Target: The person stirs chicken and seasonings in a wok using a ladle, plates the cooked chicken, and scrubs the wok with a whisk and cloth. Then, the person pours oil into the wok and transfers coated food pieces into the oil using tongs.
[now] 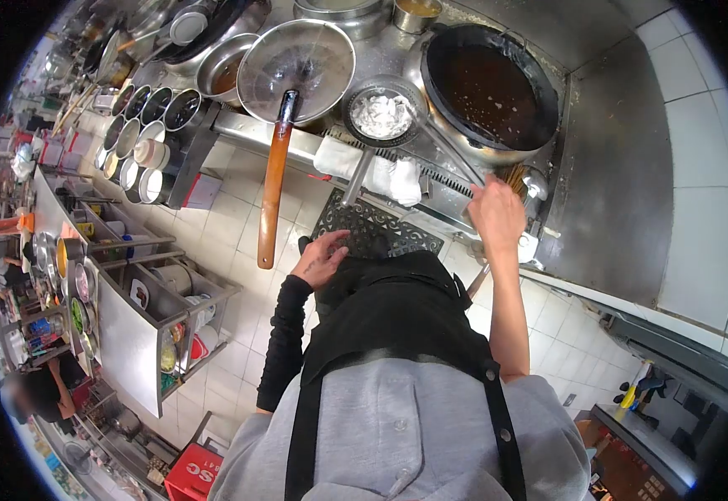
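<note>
My right hand (497, 213) is closed around the handle of a long metal ladle (452, 150), which slants up and left to the edge of a small perforated strainer (362, 171). The ladle's far end is hard to make out against the strainer. White pieces of food (381, 117) lie in that strainer, whose metal handle points toward me. My left hand (322, 259) hangs in front of my apron, fingers loosely bent and apart, holding nothing. To the right of the strainer sits a wok (489, 88) with dark brown liquid inside.
A large skimmer (297, 71) with a wooden handle juts past the stove edge. White cloths (381, 175) lie along that edge. A bristle brush (512, 177) is by my right hand. Seasoning pots (154, 134) and a steel shelf unit (130, 334) stand left. A person (42, 388) is far left.
</note>
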The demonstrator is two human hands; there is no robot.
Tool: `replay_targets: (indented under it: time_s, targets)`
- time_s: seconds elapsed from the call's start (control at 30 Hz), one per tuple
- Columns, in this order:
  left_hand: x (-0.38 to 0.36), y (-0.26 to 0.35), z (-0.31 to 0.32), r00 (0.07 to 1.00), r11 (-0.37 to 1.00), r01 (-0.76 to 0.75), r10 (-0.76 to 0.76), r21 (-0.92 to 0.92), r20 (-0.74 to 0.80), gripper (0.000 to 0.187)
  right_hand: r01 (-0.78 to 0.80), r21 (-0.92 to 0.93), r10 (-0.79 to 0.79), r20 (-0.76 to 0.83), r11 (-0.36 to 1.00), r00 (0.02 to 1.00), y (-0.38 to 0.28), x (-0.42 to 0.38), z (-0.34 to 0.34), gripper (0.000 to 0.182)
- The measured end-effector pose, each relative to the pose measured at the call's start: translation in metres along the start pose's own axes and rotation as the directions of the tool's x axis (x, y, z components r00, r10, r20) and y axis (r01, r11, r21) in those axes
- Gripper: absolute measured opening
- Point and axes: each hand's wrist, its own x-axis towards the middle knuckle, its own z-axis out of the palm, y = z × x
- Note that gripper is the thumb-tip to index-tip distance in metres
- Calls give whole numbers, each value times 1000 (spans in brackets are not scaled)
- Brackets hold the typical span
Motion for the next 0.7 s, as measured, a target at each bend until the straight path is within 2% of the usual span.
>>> replay_targets:
  time_s: [0.13, 0.17, 0.3, 0.4, 0.5, 0.6, 0.7]
  targets:
    - [-5, 6, 1, 1000, 1000, -15, 15, -1, 0, 38, -207, 1, 207, -19, 978, 978, -2, -3, -42, 25]
    - [-5, 6, 2, 1000, 1000, -20, 20, -6, -4, 38, -266, -38, 268, 56, 963, 962, -4, 0, -57, 27]
    - [-4, 5, 3, 999, 999, -33, 33, -14, 1, 38, -267, -91, 264, -46, 959, 963, 24, 31, -61, 28]
    - [0, 6, 4, 999, 999, -50, 50, -6, 21, 38, -186, -154, 176, -76, 971, 982, 55, 79, -35, 29]
    - [2, 7, 5, 996, 996, -83, 83, -20, 12, 38, -200, -160, 184, -106, 967, 977, 70, 108, -13, 31]
    - [-4, 3, 6, 997, 996, -77, 77, -41, -6, 38, -312, -57, 297, -182, 948, 937, 60, 75, -32, 32]
    - [-9, -9, 10, 1000, 999, -22, 22, -38, 6, 39, -346, 8, 343, -155, 938, 927, 35, 17, -62, 30]
